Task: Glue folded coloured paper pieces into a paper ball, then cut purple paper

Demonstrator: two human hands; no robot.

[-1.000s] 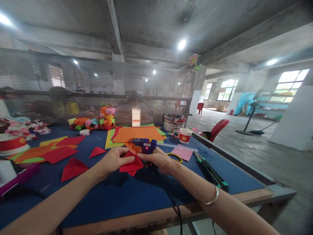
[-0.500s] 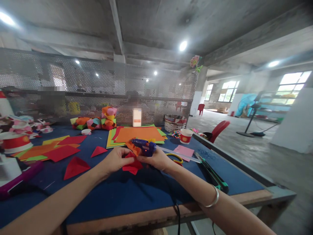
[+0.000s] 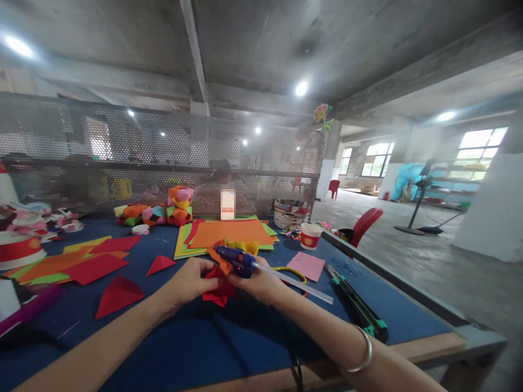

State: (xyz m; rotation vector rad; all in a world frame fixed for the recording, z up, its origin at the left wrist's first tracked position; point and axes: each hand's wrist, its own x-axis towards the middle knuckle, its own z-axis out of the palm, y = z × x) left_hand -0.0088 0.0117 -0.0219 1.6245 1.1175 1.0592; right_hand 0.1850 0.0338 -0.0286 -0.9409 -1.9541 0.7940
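Between the fingers of my left hand is a folded red paper piece, pinched near the middle of the table. My right hand grips a blue glue gun, its nozzle pointing left and a long clear glue stick sticking out of its back. The right fingertips also reach the edge of the red piece. Just beyond it, an orange folded paper lies partly behind the gun, so I cannot tell whether they are joined. Two folded red paper triangles rest to the left.
A stack of coloured sheets lies ahead. Yellow-handled scissors, a pink paper square, a green and black cutter and a paper cup stand to the right. Loose sheets and paper balls are left.
The view has shifted slightly. The glue gun has tilted, its rear end and glue stick now slanting lower to the right. Both hands keep their holds.
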